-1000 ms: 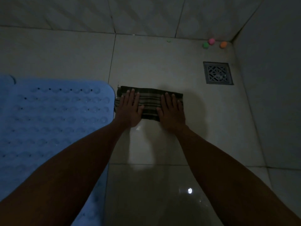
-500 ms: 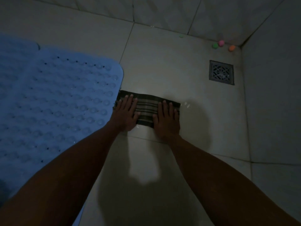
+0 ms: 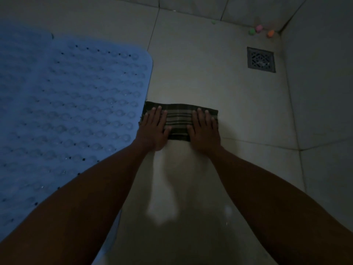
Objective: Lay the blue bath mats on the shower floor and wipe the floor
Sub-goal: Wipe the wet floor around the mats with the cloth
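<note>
The striped cloth (image 3: 180, 119), touching the blue bath mat's (image 3: 76, 104) edge, is pressed flat under the open left hand (image 3: 153, 129) and right hand (image 3: 204, 131); even pressure should be applied across the tiled floor (image 3: 219, 88).

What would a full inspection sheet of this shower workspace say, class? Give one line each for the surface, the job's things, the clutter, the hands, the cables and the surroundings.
Surface: pale tiled floor, dimly lit, with a glossy sheen near the camera.
Job's things: blue bath mat lies flat on the left; a folded striped cloth lies beside the mat's right edge.
Clutter: green ball, pink ball and orange ball in the far corner.
Hands: left hand and right hand are spread flat, palms down on the cloth.
Cables: nothing seen.
Surroundings: square floor drain near the right wall; tiled walls meet at the corner.
</note>
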